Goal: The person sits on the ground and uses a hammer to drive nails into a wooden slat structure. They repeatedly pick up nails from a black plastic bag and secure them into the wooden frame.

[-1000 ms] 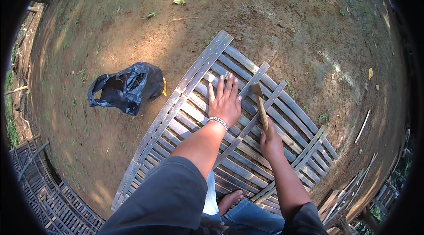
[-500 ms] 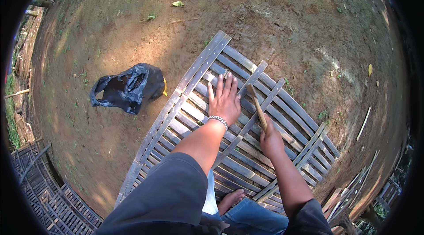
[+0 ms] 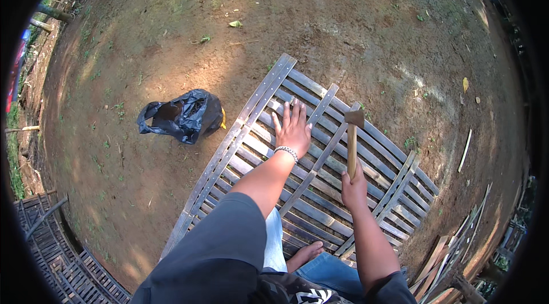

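Observation:
My left hand (image 3: 294, 134), with a chain bracelet on its wrist, lies flat on the slatted bamboo panel (image 3: 311, 181). Its fingers are stretched out and somewhat apart. A small pale bit near the fingertips is too small to name. My right hand (image 3: 354, 190) is closed around the wooden handle of a hammer (image 3: 352, 144). The hammer stands with its dark, rusty, blocky head away from me, over the right part of the panel. Crosspieces run across the slats, and a double edge strip with rows of small dots borders the left side.
An opened black plastic bag (image 3: 186, 115) sits on the dirt ground left of the panel. Long strips and boards (image 3: 446, 258) lie at the lower right. Another slatted structure (image 3: 63, 247) fills the lower left. My bare foot (image 3: 306, 255) is at the panel's near edge.
The hammer has swung from leaning left, near my left hand, to standing more upright farther right, its head now showing broadside. My left hand stays flat on the panel. The view has shifted slightly.

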`<action>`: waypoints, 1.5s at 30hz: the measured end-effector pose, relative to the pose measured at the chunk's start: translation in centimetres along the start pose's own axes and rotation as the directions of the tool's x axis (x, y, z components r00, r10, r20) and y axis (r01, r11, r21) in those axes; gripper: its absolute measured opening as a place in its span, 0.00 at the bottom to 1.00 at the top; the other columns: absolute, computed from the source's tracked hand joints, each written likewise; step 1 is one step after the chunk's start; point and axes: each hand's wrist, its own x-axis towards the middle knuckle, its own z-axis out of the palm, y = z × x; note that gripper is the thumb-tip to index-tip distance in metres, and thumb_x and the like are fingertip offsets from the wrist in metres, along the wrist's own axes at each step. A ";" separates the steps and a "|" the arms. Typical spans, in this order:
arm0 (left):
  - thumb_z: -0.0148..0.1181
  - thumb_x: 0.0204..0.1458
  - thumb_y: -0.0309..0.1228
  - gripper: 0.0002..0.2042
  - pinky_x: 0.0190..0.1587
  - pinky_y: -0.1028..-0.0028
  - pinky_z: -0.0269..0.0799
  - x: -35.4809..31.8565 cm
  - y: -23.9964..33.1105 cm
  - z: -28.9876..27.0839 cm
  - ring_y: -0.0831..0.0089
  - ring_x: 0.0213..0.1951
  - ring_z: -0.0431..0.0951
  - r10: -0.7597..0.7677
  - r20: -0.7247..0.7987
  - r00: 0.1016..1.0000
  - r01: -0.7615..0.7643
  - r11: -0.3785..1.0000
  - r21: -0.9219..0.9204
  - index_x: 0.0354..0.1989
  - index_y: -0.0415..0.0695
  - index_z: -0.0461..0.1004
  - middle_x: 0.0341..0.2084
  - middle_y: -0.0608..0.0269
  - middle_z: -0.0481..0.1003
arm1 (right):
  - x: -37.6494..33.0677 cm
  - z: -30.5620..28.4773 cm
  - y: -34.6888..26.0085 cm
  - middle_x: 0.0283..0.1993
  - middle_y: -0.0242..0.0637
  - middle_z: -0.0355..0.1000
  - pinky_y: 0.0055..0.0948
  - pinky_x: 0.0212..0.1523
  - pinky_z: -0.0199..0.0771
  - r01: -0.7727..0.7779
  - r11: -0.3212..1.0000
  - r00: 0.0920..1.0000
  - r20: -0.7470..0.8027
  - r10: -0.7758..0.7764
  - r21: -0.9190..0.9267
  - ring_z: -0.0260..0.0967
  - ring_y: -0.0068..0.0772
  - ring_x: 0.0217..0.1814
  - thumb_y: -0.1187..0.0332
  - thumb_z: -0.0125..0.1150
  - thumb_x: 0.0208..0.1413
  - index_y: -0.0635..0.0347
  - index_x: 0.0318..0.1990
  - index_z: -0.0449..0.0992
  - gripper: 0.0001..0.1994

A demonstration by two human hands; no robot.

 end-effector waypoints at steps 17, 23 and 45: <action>0.60 0.56 0.23 0.04 0.42 0.65 0.78 -2.0 -25.4 -20.2 0.64 0.37 0.85 -0.502 0.206 0.840 0.512 0.859 0.004 0.37 0.36 0.78 0.30 0.53 0.82 | -3.1 1.9 4.3 0.26 0.29 0.64 0.25 0.16 0.64 -0.325 0.770 0.898 -0.077 0.434 0.549 0.61 0.21 0.17 0.74 0.54 0.66 0.53 0.74 0.54 0.30; 0.58 0.55 0.27 0.09 0.54 0.53 0.75 -0.9 -25.2 -16.6 0.43 0.50 0.79 -0.403 -0.015 0.915 0.381 0.853 0.357 0.40 0.38 0.81 0.44 0.38 0.80 | -4.2 2.0 3.6 0.23 0.28 0.63 0.24 0.16 0.65 -0.306 0.724 0.897 -0.068 0.436 0.618 0.61 0.20 0.17 0.74 0.53 0.66 0.54 0.71 0.55 0.27; 0.59 0.63 0.22 0.04 0.43 0.74 0.78 -6.3 -19.5 -17.4 0.74 0.38 0.82 -0.194 -0.615 0.764 -0.120 0.894 -0.431 0.43 0.36 0.75 0.35 0.58 0.80 | -4.0 2.3 4.0 0.27 0.28 0.64 0.24 0.17 0.63 -0.333 0.648 0.875 -0.032 0.483 0.685 0.59 0.19 0.18 0.74 0.54 0.66 0.51 0.75 0.53 0.31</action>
